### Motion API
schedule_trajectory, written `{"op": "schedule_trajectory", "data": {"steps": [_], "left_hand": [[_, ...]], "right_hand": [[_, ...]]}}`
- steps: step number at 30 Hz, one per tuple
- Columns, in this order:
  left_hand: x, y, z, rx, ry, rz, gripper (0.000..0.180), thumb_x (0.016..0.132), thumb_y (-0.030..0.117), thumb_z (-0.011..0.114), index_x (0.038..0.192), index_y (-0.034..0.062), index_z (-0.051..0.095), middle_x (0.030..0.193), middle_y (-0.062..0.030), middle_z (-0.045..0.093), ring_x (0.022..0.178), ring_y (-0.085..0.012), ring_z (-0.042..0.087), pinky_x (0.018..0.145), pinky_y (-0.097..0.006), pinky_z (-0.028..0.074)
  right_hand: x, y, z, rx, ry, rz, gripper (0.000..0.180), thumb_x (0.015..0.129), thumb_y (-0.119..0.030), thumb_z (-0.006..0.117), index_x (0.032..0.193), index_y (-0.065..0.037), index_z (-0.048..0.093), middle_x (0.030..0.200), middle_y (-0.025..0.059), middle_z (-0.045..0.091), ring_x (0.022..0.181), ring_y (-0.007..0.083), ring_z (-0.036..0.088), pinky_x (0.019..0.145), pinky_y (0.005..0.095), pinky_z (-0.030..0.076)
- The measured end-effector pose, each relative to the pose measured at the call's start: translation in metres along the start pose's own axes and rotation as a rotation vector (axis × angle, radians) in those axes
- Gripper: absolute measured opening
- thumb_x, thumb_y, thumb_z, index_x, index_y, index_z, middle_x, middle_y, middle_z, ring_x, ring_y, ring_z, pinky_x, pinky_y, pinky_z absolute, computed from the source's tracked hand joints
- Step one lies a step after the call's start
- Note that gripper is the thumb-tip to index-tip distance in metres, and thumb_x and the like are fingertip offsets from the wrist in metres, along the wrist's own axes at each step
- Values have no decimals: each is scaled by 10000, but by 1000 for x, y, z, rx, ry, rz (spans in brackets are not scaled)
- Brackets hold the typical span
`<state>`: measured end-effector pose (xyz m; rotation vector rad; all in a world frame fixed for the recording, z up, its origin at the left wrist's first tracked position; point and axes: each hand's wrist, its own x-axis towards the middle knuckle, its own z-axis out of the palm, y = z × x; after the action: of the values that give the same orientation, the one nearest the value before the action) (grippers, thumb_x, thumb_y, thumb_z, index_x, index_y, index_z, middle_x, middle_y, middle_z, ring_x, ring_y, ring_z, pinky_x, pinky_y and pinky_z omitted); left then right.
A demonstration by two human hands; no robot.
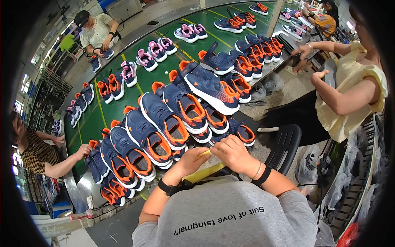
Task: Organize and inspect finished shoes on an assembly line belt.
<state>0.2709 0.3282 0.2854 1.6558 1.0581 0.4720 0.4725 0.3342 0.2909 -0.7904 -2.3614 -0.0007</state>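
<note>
Close in front of my body my two hands almost meet, just short of the nearest shoes. The fingers of my left hand (191, 160) are closed at one end of a small pale-yellow strip (204, 153). My right hand (233, 153) pinches at its other end, and its curled fingers hide part of the piece. Below the hands a larger yellow sheet-like thing (203, 171) shows against my grey shirt. Just beyond my left hand stands a navy sneaker (175, 131) with orange lining and a white sole. Another navy and orange sneaker (246, 135) is beside my right hand.
Sneakers lie stacked on the green table (154, 80). Pink-lined sneakers (156, 51) stand farther back. A person in yellow (345, 90) works at the right, another (39, 154) reaches in from the left, and one (98, 33) sits across. A black chair (284, 150) is at my right.
</note>
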Motion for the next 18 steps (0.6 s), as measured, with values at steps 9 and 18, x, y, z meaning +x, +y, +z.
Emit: {"op": "schedule_trajectory", "data": {"steps": [9,18], "left_hand": [[4,-12,7,-89,26,70,219,880,120,534,1041,-25,564,884,-56,611,797,-96,531,714,-244,432],[6,-8,0,-54,-2,51,223,876,140,546,1036,-15,568,858,-60,609,764,-92,523,683,-242,429]], "right_hand": [[-7,-3,0,-66,48,-10,250,655,-125,564,886,-43,617,872,34,541,802,178,520,765,314,406],[-5,2,7,0,21,30,228,667,-126,548,874,-43,598,898,38,536,859,196,510,789,326,400]]}}
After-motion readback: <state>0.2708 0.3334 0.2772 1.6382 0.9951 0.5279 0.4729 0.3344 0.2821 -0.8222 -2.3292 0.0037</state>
